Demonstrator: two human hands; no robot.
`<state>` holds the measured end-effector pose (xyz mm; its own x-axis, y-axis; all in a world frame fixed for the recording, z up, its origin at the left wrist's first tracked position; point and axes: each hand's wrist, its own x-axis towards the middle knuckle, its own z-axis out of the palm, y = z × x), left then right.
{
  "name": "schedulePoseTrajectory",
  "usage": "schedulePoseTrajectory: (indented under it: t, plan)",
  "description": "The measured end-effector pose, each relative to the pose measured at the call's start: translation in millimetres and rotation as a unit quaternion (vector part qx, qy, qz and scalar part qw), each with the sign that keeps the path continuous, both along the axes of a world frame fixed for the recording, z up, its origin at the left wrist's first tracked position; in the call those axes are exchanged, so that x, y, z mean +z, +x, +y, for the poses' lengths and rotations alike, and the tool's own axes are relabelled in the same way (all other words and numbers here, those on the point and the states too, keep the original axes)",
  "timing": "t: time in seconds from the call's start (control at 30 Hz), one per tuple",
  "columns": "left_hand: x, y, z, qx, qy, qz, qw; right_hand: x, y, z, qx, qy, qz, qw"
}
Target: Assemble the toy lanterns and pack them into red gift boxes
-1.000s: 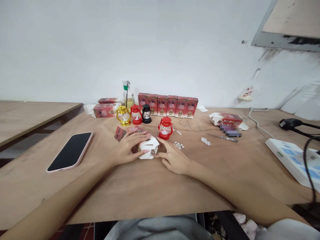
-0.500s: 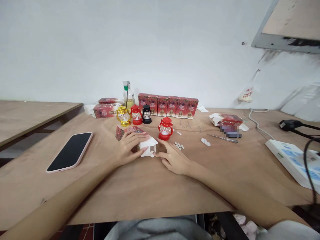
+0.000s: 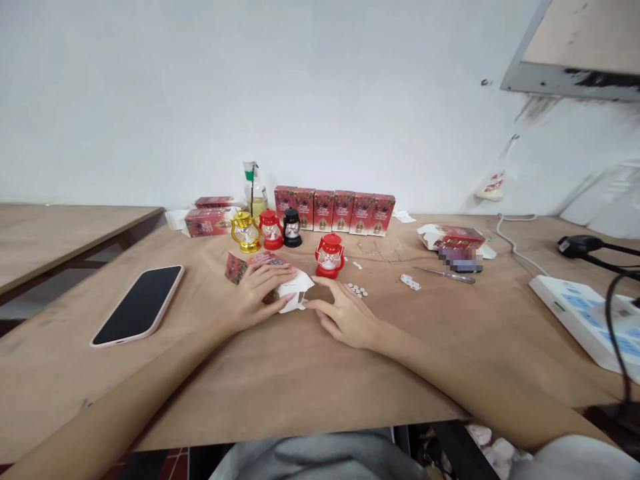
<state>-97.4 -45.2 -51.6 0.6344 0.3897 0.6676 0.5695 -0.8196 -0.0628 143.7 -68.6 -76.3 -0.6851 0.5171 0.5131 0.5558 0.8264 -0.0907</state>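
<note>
A red printed carton (image 3: 235,268) lies on its side on the table, its white end flaps (image 3: 299,287) opened toward the right. My left hand (image 3: 255,295) wraps over it, fingers across the top and thumb along the near side. At the flapped end is my right hand (image 3: 345,313), thumb and forefinger spread apart, their tips at the flaps with nothing held between them. Just behind stands a red lantern (image 3: 329,256) with a wire handle. Several small button cells (image 3: 358,291) lie beyond my right hand. The carton's inside is mostly hidden.
Gold (image 3: 245,233), red (image 3: 271,231) and black lanterns (image 3: 292,229) stand before a row of red cartons (image 3: 343,212). A phone (image 3: 140,303) lies left. To the right are a screwdriver (image 3: 447,275), an opened carton (image 3: 457,238) and a power strip (image 3: 575,313).
My right thumb and forefinger have shifted slightly at the flaps, and the flaps sit a little differently. The left hand keeps its hold on the carton. The whole view has drifted slightly.
</note>
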Motion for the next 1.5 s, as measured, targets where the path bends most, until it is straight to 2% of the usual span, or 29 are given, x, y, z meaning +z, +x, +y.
schedulePoseTrajectory:
  t: [0.3, 0.53, 0.67, 0.87, 1.07, 1.33, 1.5]
  plan:
    - [1.3, 1.1, -1.4, 0.000, 0.027, -0.015, 1.000, -2.5, -0.7, 1.8, -0.006, -0.017, -0.010, 1.000]
    - [-1.9, 1.3, -1.9, 0.041, -0.002, -0.047, 0.998, 1.3, -2.2, -2.0, -0.005, 0.012, 0.052, 0.999]
    - [-2.2, 2.9, -3.3, 0.031, 0.001, -0.046, 0.998, 1.5, -3.4, -4.0, -0.034, 0.031, 0.073, 0.996]
    - [-2.3, 6.7, -7.0, 0.019, 0.003, -0.040, 0.999, 1.7, -3.3, -4.4, -0.022, 0.065, 0.068, 0.995]
    - [-2.0, 7.2, -9.5, 0.023, -0.016, -0.026, 0.999, 2.9, -4.3, -2.5, -0.058, 0.013, 0.063, 0.996]
    - [-5.2, 16.7, -10.7, -0.008, -0.026, -0.075, 0.997, 5.9, -1.6, -3.8, -0.015, -0.080, 0.102, 0.991]
    - [-9.3, 26.5, -11.2, -0.030, -0.014, -0.111, 0.993, 3.6, 2.3, 0.3, 0.044, -0.141, 0.194, 0.970]
